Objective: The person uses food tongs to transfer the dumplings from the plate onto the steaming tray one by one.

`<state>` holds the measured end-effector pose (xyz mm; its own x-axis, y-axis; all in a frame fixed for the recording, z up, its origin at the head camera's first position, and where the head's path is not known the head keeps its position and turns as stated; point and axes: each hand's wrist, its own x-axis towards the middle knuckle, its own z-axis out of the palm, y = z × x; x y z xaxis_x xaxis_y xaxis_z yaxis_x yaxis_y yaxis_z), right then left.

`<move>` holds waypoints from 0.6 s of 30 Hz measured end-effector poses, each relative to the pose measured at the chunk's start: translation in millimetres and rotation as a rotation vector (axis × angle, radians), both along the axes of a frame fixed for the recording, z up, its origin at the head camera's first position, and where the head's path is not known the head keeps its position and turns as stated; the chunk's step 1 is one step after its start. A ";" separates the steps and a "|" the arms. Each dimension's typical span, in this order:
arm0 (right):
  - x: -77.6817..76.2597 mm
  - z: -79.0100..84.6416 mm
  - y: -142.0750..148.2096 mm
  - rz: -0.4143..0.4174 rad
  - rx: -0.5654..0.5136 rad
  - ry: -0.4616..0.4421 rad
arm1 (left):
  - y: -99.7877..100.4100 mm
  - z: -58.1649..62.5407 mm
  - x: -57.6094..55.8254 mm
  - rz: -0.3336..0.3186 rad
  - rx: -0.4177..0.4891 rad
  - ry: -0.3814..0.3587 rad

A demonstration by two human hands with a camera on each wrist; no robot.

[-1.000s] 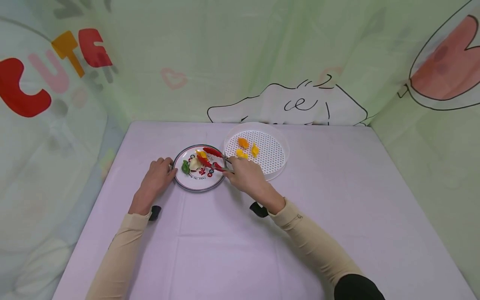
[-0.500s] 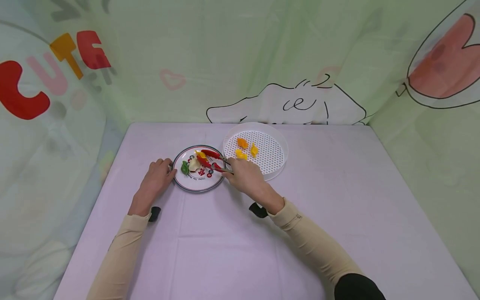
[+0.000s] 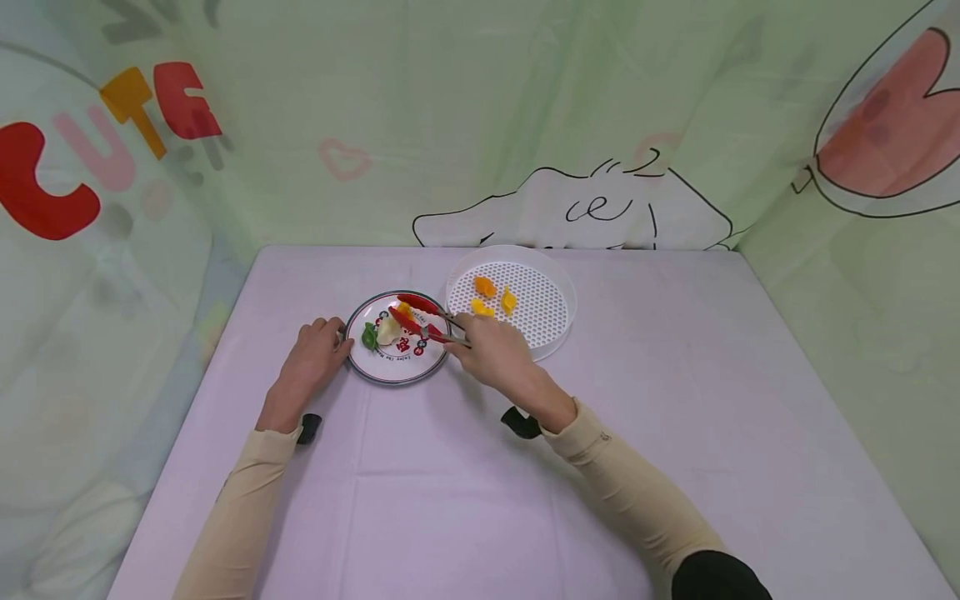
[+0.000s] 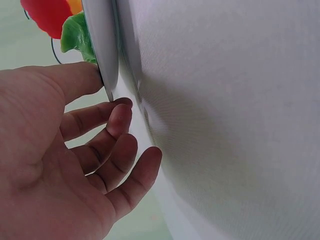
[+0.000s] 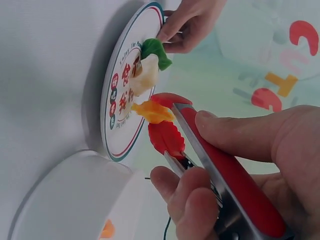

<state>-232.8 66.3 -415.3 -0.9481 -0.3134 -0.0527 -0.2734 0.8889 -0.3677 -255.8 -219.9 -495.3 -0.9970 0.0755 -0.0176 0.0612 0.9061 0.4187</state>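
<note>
We see one left hand (image 3: 311,357) at the left rim of one round plate (image 3: 390,371), thumb pressed on the edge and fingers loosely bent beneath it. On the plate, just right of that hand, lie one green piece (image 3: 370,335) and one pale piece (image 3: 388,330). Our right hand (image 3: 491,350) grips one pair of red tongs (image 3: 420,318), whose tips pinch one yellow piece (image 3: 405,309) above the plate. Beyond the right hand sits one white perforated tray (image 3: 558,287) with three orange pieces (image 3: 484,286).

The right wrist view shows the tong tips clamping the yellow piece (image 5: 152,111); the left wrist view shows the thumb (image 4: 70,80) touching the rim.
</note>
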 end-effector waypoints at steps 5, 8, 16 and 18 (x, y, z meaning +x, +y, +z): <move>1.9 6.0 4.5 -0.003 -0.022 0.015 | -0.9 -1.4 -0.8 0.000 -0.005 -0.002; 0.8 7.7 8.2 0.001 -0.040 0.027 | -1.1 -2.1 -1.7 -0.002 -0.004 -0.001; -2.4 2.2 10.7 0.004 -0.026 0.003 | 0.3 1.4 0.1 0.000 -0.004 -0.011; -2.7 0.5 9.7 -0.002 -0.029 -0.007 | 1.1 1.5 0.5 0.002 -0.005 -0.013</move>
